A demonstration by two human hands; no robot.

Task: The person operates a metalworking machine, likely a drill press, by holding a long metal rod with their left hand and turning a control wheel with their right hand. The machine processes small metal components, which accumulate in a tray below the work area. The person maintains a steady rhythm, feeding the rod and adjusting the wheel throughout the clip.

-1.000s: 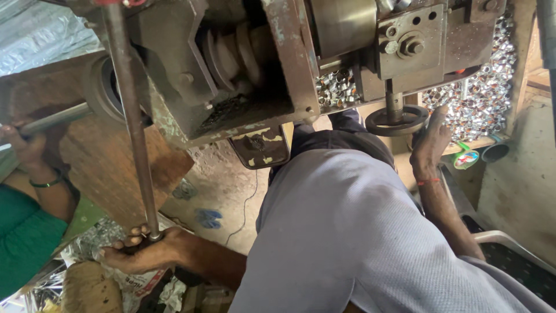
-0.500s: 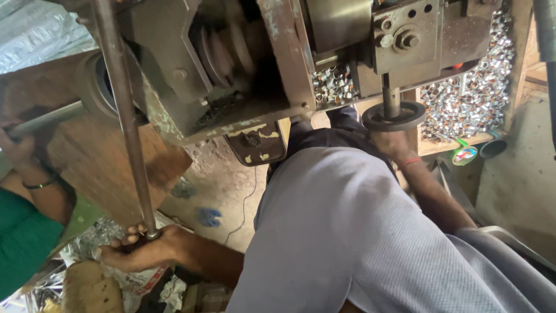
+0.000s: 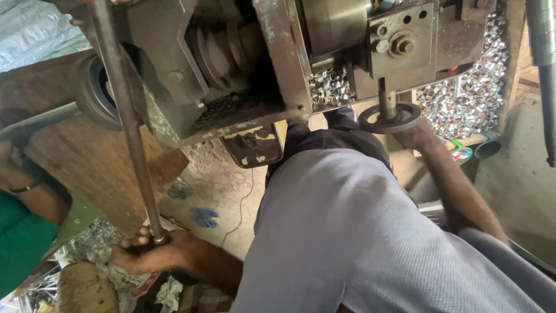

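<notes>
Head view, looking down over the person's grey shirt at an old metal machine; left hand low at frame left, fingers wrapped tight round the bottom end of a long steel lever rod; grip clamped on the rod; rod runs up and slightly left from the hand to the top edge, crossing in front of the machine body; right hand up at the small round handwheel under the machine's right block; hand sits just behind and below the wheel rim, touching it; fingers mostly hidden by the wheel, so cannot tell whether that grip is closed or loose; handwheel hangs on a short vertical shaft below a plate with a hex bolt; heap of small shiny metal rings behind the machine, right side; more rings seen through the gap near the middle; rusty foot plate hangs below the machine centre; wooden board leaning at left; another person's arm with a dark wristband and green sleeve at far left edge; crumpled paper and scrap on the floor around the left hand; dirt floor between.
</notes>
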